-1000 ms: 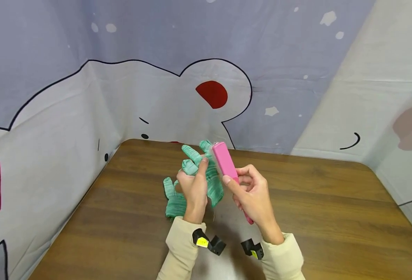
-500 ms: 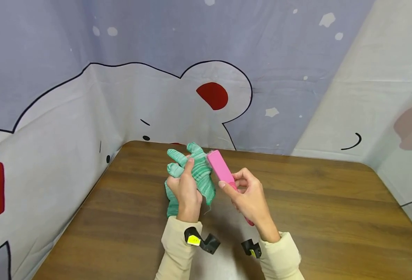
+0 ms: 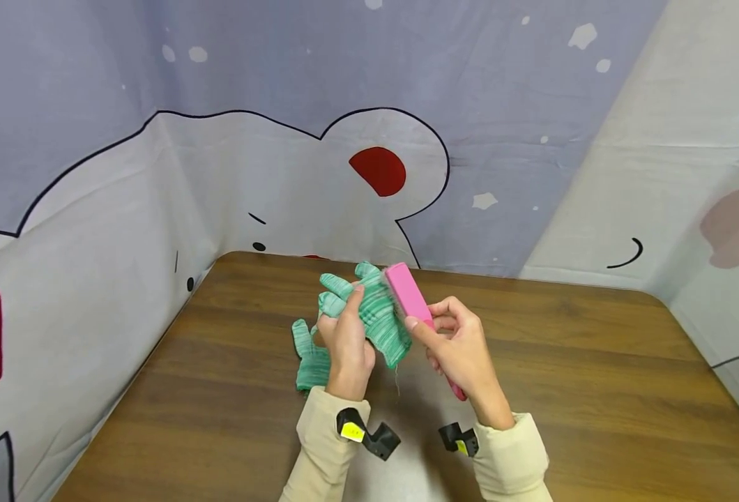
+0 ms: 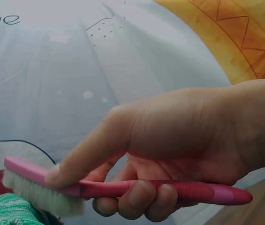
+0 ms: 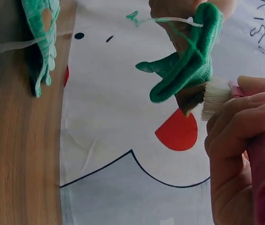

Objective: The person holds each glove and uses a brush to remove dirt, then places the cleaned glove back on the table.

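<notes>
Backdrop: printed cloth (image 3: 520,104), grey-violet and white, black-outlined figures, red patches, small pale stars. It stands behind the worktop and along its left side; the left wrist view adds an orange-yellow area of print.

Worktop (image 3: 608,369): brown wood grain, rounded far corners, a pale sheen at the near edge between the forearms.

Person: cream left sleeve (image 3: 328,432) and right sleeve (image 3: 510,453) reach in from the near side, cuffs turned back.

Left hand (image 3: 347,341): raised over the worktop. Fingers hold a glove, thumb laid across its front, other fingers mostly hidden behind.

Right hand (image 3: 460,345): beside it, fingers wrapped about a brush handle, thumb extended along the back of the head.

Held knitted glove (image 3: 381,314): streaked green, up in the left hand, its glove fingers pointing away from the person and cuff edge hanging toward the right hand.

Second knitted glove (image 3: 312,369): same green, on the worktop to the left of the left hand, which partly covers it.

Pink brush (image 3: 409,293): tilted, head at the held glove's right edge. Pale bristles (image 4: 45,194) face the knit; pressure cannot be judged.

Black wrist mounts (image 3: 382,440): one per wrist, yellow label on each.

Loose thread (image 3: 397,383): thin, dangling below the held glove's cuff.
</notes>
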`<state>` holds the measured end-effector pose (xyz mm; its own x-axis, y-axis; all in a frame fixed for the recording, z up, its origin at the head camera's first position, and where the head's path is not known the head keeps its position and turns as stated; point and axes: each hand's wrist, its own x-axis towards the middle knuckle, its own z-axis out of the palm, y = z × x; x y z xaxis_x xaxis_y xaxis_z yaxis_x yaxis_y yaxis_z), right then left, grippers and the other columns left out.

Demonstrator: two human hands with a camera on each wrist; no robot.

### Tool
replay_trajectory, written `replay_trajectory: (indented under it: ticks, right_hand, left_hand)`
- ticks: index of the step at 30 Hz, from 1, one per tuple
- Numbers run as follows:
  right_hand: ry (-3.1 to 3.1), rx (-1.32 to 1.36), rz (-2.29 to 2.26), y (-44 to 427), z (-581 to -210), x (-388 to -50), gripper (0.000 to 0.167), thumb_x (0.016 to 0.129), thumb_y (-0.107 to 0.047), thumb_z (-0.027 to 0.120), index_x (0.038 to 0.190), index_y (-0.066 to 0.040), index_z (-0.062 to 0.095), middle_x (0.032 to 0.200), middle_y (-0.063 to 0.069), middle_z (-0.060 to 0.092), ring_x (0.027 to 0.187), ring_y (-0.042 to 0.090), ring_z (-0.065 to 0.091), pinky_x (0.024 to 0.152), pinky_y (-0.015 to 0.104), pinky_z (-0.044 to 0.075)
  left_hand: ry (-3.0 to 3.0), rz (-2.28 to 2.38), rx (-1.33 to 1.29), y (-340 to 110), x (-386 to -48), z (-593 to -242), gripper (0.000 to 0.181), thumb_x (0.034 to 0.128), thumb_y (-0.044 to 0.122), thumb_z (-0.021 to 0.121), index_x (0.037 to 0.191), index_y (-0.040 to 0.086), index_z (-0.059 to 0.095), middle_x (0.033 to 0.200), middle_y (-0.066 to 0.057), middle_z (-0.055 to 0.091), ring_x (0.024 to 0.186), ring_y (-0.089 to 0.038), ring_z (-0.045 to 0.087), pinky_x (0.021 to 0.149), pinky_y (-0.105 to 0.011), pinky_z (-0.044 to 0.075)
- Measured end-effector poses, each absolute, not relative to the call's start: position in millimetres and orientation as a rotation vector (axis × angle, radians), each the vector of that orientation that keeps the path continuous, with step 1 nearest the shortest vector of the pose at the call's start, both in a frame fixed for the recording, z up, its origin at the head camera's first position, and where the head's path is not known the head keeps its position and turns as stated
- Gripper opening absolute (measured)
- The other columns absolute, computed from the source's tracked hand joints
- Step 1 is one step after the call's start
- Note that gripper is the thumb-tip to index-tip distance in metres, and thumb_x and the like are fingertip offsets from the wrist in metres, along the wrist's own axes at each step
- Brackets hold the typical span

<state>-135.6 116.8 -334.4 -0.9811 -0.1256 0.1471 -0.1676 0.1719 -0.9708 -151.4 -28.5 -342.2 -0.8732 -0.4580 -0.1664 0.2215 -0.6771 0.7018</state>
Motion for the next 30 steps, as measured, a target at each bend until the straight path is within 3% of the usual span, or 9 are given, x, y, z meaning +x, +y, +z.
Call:
replay_trajectory:
  ticks: [9, 15, 19, 24, 30]
  right_hand:
    - [-2.461, 0.168, 1.742, 132.4, -339.3, -146.3, 0.034, 0.077, -0.026, 0.075, 0.096, -0.007, 0.055, 0.07, 0.011, 0.058, 0.038, 0.014, 0.047, 0.037, 0.031, 0.044]
    - [-2.401, 0.094, 1.775, 144.0, -340.7, -150.8, 0.037, 0.077, -0.026, 0.074, 0.097, -0.004, 0.052, 0.069, 0.011, 0.056, 0.036, 0.013, 0.046, 0.035, 0.031, 0.043]
    - [-2.342, 0.117, 1.866, 144.6, -337.2, -147.9, 0.036, 0.078, -0.026, 0.074, 0.097, -0.005, 0.052, 0.066, 0.009, 0.057, 0.036, 0.012, 0.045, 0.034, 0.03, 0.042]
    - [-2.314, 0.184, 1.945, 141.2, -330.3, -141.5, 0.034, 0.079, -0.024, 0.073, 0.099, -0.006, 0.053, 0.064, 0.004, 0.057, 0.037, 0.012, 0.044, 0.033, 0.029, 0.04]
    - [-2.329, 0.27, 2.02, 130.2, -312.2, -128.0, 0.03, 0.082, -0.016, 0.07, 0.102, -0.002, 0.053, 0.064, 0.004, 0.057, 0.038, 0.013, 0.043, 0.034, 0.029, 0.039]
  left_hand:
    - [-0.969, -2.58, 0.553, -32.9, -155.2, -343.4, 0.029, 0.0858, 0.009, 0.063, 0.111, 0.002, 0.051, 0.107, -0.008, 0.057, 0.093, -0.018, 0.058, 0.086, -0.032, 0.047]
    - [-1.089, -2.615, 0.393, -32.1, -153.7, -346.1, 0.033, 0.0877, 0.007, 0.059, 0.117, 0.0, 0.045, 0.115, -0.008, 0.051, 0.104, -0.018, 0.052, 0.093, -0.032, 0.042]
    - [-1.16, -2.673, 0.278, -27.0, -153.6, -347.2, 0.036, 0.0852, 0.005, 0.059, 0.116, 0.001, 0.041, 0.109, -0.004, 0.047, 0.104, -0.018, 0.048, 0.096, -0.033, 0.039]
    - [-1.223, -2.762, 0.192, -22.5, -148.6, -345.2, 0.053, 0.0837, 0.013, 0.062, 0.128, 0.005, 0.033, 0.128, -0.007, 0.042, 0.118, -0.02, 0.042, 0.104, -0.04, 0.028]
    - [-1.161, -2.841, -0.014, -21.8, -147.7, -342.7, 0.04, 0.0882, 0.02, 0.057, 0.119, -0.003, 0.046, 0.114, -0.011, 0.055, 0.106, -0.022, 0.055, 0.094, -0.038, 0.042]
